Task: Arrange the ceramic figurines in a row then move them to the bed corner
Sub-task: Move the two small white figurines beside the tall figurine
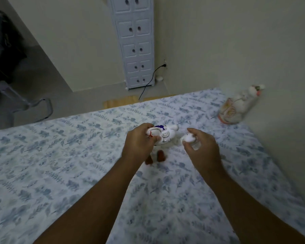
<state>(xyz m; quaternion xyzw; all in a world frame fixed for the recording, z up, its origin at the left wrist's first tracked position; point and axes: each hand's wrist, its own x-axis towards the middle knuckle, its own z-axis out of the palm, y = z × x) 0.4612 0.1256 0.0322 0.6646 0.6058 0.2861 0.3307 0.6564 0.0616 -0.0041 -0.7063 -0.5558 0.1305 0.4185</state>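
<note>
Head view: my left hand [139,140] grips a white ceramic figurine with purple trim [163,135]; my right hand [201,145] holds a small white round figurine [187,138]. Both are short of the tall cream figurine [236,108] at the bed's wall corner. Knocking them together risks chips.

We count 3 ceramic figurines: 1 in left hand [139,143], 1 in right hand [203,148], 1 by the wall [236,106]; 2 hands.

White drawer tower [135,43] at top centre against the wall, black cable [149,81] running from a wall socket [164,65] down beside it, wooden board [123,101] on the floor below, chair base [33,108] and dark shape [4,41] at left.
</note>
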